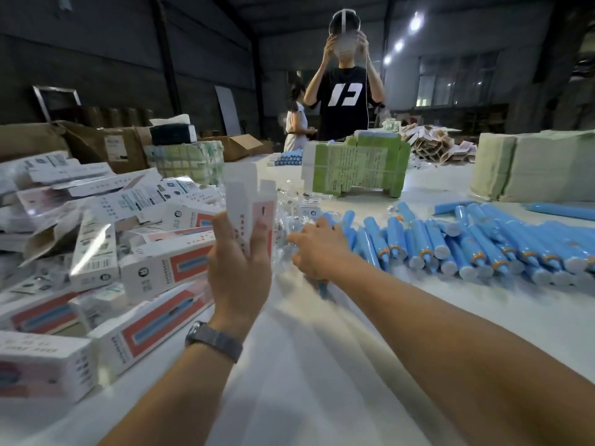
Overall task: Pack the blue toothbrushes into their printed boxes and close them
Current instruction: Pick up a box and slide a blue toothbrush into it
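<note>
L hand (pixel 240 252) grips upright white-and-red printed cardboard box (pixel 249 204), top flaps open. R hand (pixel 317 249) curled round blue plastic toothbrush (pixel 323 286) beside blue toothbrush row (pixel 467 246) on white counter (pixel 322 365). Packed boxes (pixel 96 268) piled at left.

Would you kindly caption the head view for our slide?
Left hand holds an open printed box upright while right hand grips a blue toothbrush beside the pile.

Right hand (pixel 317 249) blurred, hiding the toothbrush (pixel 323 286) it covers.
</note>
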Available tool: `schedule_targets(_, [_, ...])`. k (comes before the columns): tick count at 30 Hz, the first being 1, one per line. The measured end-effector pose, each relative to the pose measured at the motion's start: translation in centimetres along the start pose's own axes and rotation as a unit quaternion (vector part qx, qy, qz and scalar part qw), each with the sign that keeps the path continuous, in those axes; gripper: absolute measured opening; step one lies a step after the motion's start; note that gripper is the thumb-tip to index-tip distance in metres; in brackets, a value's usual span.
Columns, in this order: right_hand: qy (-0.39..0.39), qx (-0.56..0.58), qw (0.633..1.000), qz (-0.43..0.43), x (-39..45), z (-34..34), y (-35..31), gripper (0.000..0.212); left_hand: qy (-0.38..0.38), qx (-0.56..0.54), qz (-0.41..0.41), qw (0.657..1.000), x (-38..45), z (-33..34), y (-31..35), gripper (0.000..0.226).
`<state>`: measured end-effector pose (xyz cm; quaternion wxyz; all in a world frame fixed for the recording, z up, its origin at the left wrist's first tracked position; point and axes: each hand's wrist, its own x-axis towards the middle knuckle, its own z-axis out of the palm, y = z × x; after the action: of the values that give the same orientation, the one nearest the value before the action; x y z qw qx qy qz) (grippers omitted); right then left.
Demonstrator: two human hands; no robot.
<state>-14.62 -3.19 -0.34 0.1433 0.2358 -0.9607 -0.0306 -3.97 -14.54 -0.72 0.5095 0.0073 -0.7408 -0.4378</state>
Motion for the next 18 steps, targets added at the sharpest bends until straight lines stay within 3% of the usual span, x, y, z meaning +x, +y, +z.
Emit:
schedule_targets(2, [-0.007, -0.070, 0.997, -0.012, 1.2, 0.8, -1.1, 0.038, -0.005, 0.003, 0.021, 1.000, -0.1, 0.0, 0.1, 0.030])
schedule_targets(5, [0.008, -0.081, 0.997, -0.008, 2.4, 0.7, -1.9, 0.032, -0.007, 0.008, 0.034, 0.999, -0.1, 0.0, 0.3, 0.035])
schedule_targets(7, [0.065, -0.030, 0.997, 0.002, 2.2, -0.1, -1.8, 0.027, -0.007, 0.007, 0.042, 0.999, -0.3, -0.1, 0.5, 0.034])
schedule_targets(9, [0.147, 0.092, 0.985, 0.009, 1.1, -1.5, -1.1, 0.021, -0.016, -0.022, 0.052, 0.998, -0.4, -0.2, 1.0, 0.026])
schedule_targets(12, [0.251, 0.324, 0.912, 0.017, -1.9, -5.6, 1.0, 0.021, -0.056, -0.157, 0.034, 0.985, -1.2, -0.2, 2.2, 0.018])
schedule_targets(15, [0.308, 0.474, 0.825, 0.002, -6.4, -10.6, 3.8, 0.016, -0.117, -0.238, 0.020, 0.964, -2.5, 0.6, 3.3, 0.020])
schedule_targets(18, [0.345, 0.612, 0.711, -0.011, -11.3, -14.4, 5.7, 0.014, -0.184, -0.261, -0.001, 0.947, -3.8, 1.5, 3.8, 0.022])
